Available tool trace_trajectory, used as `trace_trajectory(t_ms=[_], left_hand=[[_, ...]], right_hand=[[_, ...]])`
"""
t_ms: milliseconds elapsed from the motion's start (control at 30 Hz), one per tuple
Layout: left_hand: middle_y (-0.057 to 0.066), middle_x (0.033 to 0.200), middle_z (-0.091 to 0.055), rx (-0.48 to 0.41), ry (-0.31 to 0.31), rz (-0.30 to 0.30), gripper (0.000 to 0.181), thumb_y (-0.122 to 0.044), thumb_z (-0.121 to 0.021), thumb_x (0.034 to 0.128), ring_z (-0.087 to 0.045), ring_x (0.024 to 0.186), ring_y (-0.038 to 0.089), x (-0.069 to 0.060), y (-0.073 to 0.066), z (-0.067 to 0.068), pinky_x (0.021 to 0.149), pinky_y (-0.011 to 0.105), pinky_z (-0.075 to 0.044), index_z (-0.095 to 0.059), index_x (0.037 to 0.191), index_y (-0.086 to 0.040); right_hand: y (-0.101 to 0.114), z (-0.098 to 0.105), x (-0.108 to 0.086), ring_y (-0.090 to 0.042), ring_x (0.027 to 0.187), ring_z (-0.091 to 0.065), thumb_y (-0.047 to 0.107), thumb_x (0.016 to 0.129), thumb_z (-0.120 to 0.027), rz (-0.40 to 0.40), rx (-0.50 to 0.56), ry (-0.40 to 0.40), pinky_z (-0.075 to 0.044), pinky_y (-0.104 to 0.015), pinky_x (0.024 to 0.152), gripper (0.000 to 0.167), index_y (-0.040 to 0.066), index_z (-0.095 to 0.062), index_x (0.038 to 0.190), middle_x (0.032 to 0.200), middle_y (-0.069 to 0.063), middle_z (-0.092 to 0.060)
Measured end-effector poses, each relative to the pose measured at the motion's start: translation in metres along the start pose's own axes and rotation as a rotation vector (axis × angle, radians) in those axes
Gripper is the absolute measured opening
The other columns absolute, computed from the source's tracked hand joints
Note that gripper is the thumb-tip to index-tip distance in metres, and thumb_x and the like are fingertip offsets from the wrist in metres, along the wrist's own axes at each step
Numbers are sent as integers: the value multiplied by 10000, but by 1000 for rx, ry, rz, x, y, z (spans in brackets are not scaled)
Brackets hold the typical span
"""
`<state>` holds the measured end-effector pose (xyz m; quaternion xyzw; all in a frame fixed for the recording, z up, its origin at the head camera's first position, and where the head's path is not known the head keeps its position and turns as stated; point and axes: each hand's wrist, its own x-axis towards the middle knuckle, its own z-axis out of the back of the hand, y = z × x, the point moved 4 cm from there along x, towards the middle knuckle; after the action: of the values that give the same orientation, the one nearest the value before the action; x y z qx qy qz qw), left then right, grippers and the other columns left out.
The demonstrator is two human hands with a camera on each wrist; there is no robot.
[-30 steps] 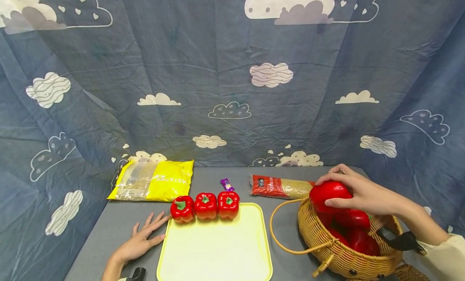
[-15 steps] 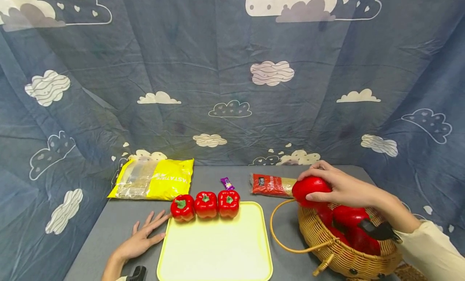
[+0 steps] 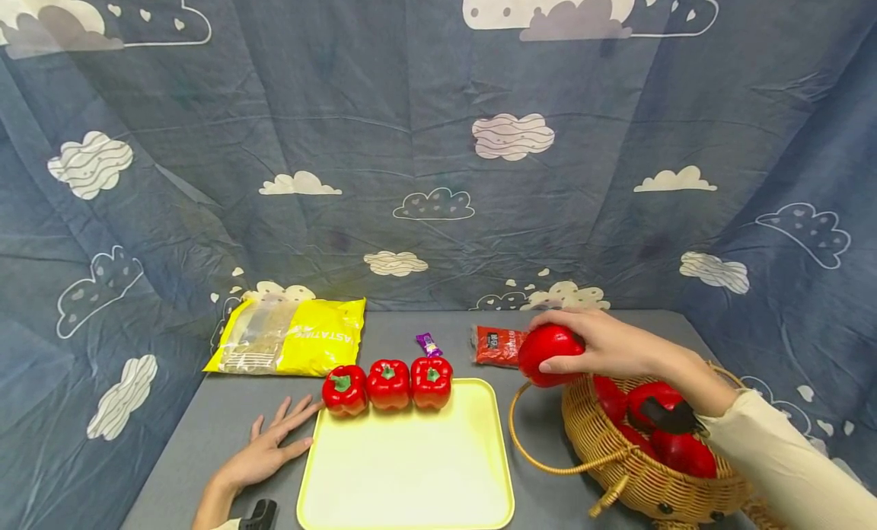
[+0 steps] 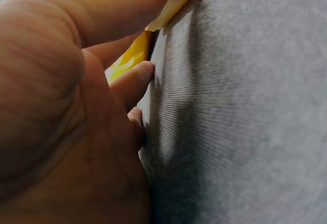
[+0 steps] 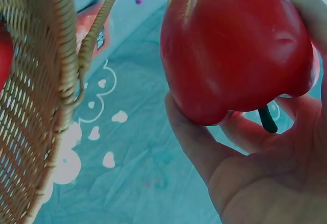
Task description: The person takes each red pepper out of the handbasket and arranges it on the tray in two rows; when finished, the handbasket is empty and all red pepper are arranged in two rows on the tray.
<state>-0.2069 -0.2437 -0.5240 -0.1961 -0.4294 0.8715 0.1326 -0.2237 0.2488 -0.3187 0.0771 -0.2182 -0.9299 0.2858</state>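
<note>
My right hand (image 3: 594, 346) grips a red bell pepper (image 3: 550, 353) above the left rim of the wicker basket (image 3: 637, 484). In the right wrist view, fingers and thumb curl round this pepper (image 5: 235, 45), and its green stem points toward the palm. Several red peppers (image 3: 685, 452) lie inside the basket. Along the back edge of the pale yellow tray (image 3: 407, 477) stand three red bell peppers (image 3: 388, 384) in a row, green stems showing. My left hand (image 3: 263, 454) rests with fingers spread on the grey table, its fingertips at the tray's left edge.
A yellow pasta bag (image 3: 291, 338) lies at the back left. Behind the tray is a small purple wrapped candy (image 3: 428, 344). A red packet (image 3: 496, 346) lies partly behind the held pepper. The basket's looped handle (image 3: 524, 446) sticks out toward the tray.
My right hand has carried the pepper left, from above the basket's opening to past its left rim. The left hand and the three peppers on the tray stay put.
</note>
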Motion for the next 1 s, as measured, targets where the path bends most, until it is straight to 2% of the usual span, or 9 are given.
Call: trace_trajectory(t_ms=[100,333,500,833,1000], left_hand=[[199,1672,-109,1,2,-2,622,-324,-590,1013,167,1504,491,0,0,0,1049,734,243,-373,1567,-144],[196,1673,-110,5,2,-8,617,-321,-587,1016,166,1503,492,0,1,1,1049,735,241,-371,1569,-153],[194,1675,-105,-2,9,-7,617,-321,-584,1018,168,1504,490,0,2,0,1049,733,242,-366,1571,-153],[196,1675,-101,-8,11,-14,618,-311,-589,1015,170,1503,489,1,3,2,1048,735,245,-369,1569,-152],[195,1676,-98,-13,13,-15,616,-321,-582,1019,173,1504,486,0,1,1,1049,731,248,-367,1570,-153]], right_hand=[[3,-4,8,-179,1021,-639,506,880,-739,18,12,26,-571,-262,759,532,229,-599,1312,1237,-1,-650],[13,-17,29,-215,1073,-593,540,858,-748,61,-26,59,-569,-259,743,532,262,-608,1288,1215,30,-633],[19,-26,41,-217,1068,-591,483,861,-769,83,-61,81,-563,-270,746,519,254,-599,1294,1212,4,-621],[18,-41,57,-212,1041,-581,385,850,-804,48,-19,180,-565,-280,759,525,209,-597,1299,1237,-78,-570],[14,-50,63,-208,1036,-581,341,856,-802,26,4,227,-563,-308,797,516,231,-581,1309,1203,-75,-545]])
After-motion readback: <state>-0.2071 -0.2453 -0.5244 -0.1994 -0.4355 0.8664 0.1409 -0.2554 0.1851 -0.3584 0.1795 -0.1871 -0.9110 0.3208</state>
